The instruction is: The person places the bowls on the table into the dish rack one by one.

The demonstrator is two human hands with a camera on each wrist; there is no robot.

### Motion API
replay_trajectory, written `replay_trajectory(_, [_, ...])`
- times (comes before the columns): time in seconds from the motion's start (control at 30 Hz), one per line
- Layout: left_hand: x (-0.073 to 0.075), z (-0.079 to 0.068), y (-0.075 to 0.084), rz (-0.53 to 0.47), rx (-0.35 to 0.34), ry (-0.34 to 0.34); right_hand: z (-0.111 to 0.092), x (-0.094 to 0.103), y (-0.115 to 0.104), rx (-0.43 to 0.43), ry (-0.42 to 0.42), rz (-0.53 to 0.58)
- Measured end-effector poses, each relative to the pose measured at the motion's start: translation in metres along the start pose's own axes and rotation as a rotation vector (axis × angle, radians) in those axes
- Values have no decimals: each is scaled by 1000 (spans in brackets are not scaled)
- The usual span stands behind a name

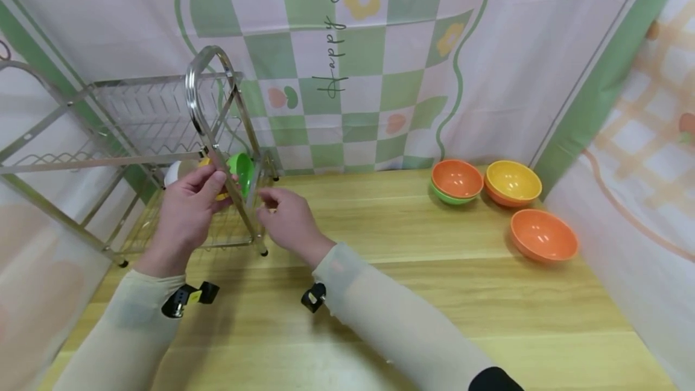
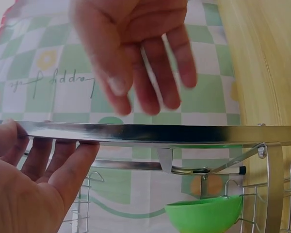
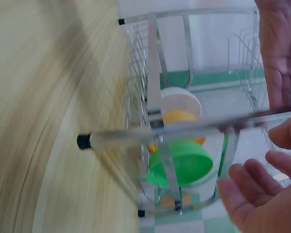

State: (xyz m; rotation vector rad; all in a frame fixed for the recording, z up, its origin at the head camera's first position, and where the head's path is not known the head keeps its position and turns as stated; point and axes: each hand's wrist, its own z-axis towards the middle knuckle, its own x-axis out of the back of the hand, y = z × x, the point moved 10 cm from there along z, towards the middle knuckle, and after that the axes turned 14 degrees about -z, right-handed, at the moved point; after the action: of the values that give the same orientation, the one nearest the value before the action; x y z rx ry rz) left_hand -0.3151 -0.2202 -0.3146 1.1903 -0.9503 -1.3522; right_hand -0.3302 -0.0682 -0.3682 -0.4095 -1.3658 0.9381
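Observation:
A two-tier metal dish rack [image 1: 98, 163] stands on the left part of the table. My left hand [image 1: 187, 213] grips its right front upright, the thumb on one side and fingertips along the other in the left wrist view. Just right of that upright is my right hand [image 1: 290, 216], fingers loosely bent and holding nothing. On the rack's lower tier, a green bowl [image 3: 182, 165] sits tilted at the near end, with a yellow bowl [image 3: 182, 116] and a white bowl [image 3: 184, 101] behind it in the right wrist view. In the head view, the left hand partly hides these bowls.
At the table's right back, an orange bowl [image 1: 457, 177] is stacked in a green bowl [image 1: 452, 199], beside a yellow bowl [image 1: 513, 180] in another orange one. A single orange bowl [image 1: 545, 235] lies nearer. A patterned cloth [image 1: 336, 65] hangs behind the wooden table [image 1: 380, 306].

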Motion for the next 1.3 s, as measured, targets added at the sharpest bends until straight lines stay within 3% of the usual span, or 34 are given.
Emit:
replay_trajectory(0.27, [0, -2, -1, 5, 7, 19, -9, 36, 38, -148, -20, 136])
replay_trajectory(0.47, [2, -2, 0, 59, 19, 43, -23, 69, 61, -268, -3, 386])
replay_trajectory(0.6, [1, -2, -1, 31, 36, 60, -37, 97, 78, -316, 18, 509])
replay_trajectory(0.87, [-1, -5, -2, 49, 55, 84, -89, 172, 136, -435, 93, 587])
replay_trajectory(1.1, [1, -7, -3, 96, 52, 83, -145, 242, 193, -454, 206, 752])
replay_trajectory(1.3, [-1, -6, -3, 93, 40, 82, -187, 288, 243, -487, 313, 858])
